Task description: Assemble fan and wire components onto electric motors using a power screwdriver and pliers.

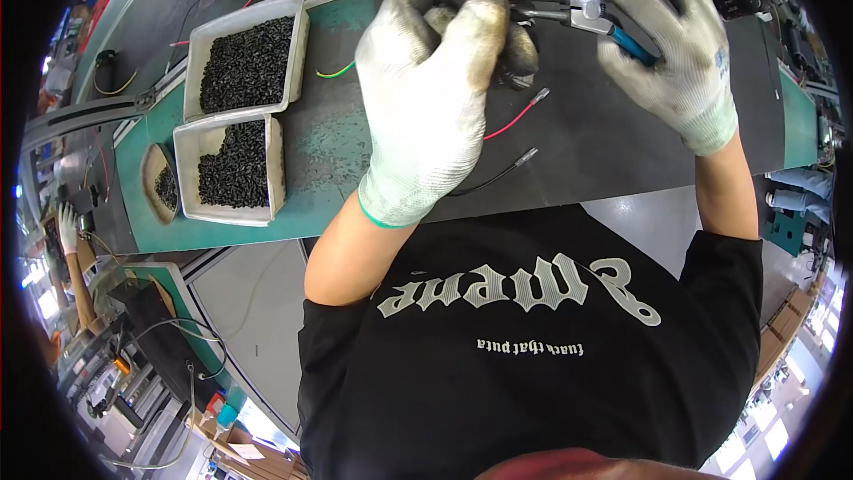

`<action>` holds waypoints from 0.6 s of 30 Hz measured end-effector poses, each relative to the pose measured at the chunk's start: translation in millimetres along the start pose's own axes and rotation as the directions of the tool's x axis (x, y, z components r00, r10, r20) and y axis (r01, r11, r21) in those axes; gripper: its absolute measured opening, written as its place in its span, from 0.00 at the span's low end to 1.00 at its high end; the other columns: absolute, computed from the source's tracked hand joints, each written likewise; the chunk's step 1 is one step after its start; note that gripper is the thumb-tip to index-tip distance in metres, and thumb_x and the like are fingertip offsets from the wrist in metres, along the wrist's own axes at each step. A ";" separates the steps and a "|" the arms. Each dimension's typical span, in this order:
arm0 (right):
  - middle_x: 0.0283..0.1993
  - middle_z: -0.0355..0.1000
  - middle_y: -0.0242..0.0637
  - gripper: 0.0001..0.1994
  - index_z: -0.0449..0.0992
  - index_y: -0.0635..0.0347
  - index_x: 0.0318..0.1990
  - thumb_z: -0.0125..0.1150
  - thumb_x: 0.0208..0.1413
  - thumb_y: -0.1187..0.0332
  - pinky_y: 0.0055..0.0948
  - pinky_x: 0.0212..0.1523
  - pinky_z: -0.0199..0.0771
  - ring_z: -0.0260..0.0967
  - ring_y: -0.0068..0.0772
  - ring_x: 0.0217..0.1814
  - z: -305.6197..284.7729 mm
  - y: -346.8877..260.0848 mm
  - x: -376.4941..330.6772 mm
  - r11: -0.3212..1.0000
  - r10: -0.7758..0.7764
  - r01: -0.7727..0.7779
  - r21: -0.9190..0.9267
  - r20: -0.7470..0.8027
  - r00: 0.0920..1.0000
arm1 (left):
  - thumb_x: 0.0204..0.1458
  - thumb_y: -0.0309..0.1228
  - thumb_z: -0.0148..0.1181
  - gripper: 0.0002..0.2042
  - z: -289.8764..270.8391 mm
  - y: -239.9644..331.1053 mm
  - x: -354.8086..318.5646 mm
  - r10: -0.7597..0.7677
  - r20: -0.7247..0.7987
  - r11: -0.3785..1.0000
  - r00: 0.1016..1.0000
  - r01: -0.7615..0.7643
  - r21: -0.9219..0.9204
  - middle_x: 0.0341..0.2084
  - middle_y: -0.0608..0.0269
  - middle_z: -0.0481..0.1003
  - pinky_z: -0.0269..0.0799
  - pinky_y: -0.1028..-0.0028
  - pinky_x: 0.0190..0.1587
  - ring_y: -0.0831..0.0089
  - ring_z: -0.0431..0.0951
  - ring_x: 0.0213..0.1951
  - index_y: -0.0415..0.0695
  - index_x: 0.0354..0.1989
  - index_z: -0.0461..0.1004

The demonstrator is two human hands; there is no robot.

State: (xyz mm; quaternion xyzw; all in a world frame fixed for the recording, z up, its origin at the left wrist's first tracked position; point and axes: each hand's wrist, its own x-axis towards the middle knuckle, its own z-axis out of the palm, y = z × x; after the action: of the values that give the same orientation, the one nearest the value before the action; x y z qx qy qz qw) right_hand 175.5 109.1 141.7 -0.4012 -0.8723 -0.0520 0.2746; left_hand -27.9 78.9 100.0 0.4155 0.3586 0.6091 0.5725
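Left hand (435,80), in a soiled white glove, is clenched around a small dark part (520,58) that is mostly hidden by the fingers. Right hand (671,53), likewise gloved, grasps blue-handled pliers (582,13); the plier nose points toward the part and meets it at the left fingertips. A red wire (515,120) and a black wire (498,176), each ending in a small terminal, trail from beneath the left hand across the dark mat (604,142). Left of the mat, on the green bench (324,160), stand two white trays (191,147) of small black pieces, one just behind the other. A smaller scoop (151,180) of the same pieces lies beside the nearer tray, on the side away from the mat.
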 end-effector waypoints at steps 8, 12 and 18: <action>0.30 0.76 0.35 0.08 0.76 0.58 0.36 0.57 0.50 0.66 0.28 0.41 0.74 0.73 0.31 0.31 93.9 106.0 6.3 -0.171 0.517 -0.705 0.688 0.672 0.530 | 0.57 0.47 0.51 0.24 -31.5 2.3 138.3 -0.311 0.021 0.562 0.950 0.166 0.810 0.21 0.48 0.77 0.72 0.64 0.31 0.57 0.78 0.26 0.31 0.40 0.72; 0.28 0.75 0.38 0.11 0.75 0.57 0.40 0.54 0.49 0.68 0.34 0.36 0.76 0.74 0.36 0.28 130.5 84.2 4.9 -0.581 0.407 -0.381 0.720 0.661 0.630 | 0.50 0.61 0.52 0.35 -45.1 -82.5 179.0 -0.032 -0.200 0.551 0.979 0.184 0.814 0.38 0.39 0.76 0.69 0.63 0.48 0.47 0.75 0.46 0.32 0.42 0.75; 0.32 0.72 0.37 0.16 0.72 0.61 0.44 0.54 0.45 0.68 0.29 0.39 0.70 0.70 0.30 0.34 28.8 42.1 -23.0 -0.199 0.479 -0.227 0.953 0.297 0.826 | 0.44 0.42 0.69 0.29 33.6 13.5 95.3 0.354 0.286 0.630 0.890 -0.453 0.631 0.37 0.52 0.77 0.71 0.70 0.47 0.61 0.78 0.41 0.32 0.49 0.70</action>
State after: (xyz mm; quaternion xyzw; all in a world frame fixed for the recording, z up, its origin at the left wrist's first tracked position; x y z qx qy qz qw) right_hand 205.7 130.9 100.0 -0.2947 -0.4472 0.6389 0.5523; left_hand -2.5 171.3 134.8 0.7057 0.4146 0.5169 0.2506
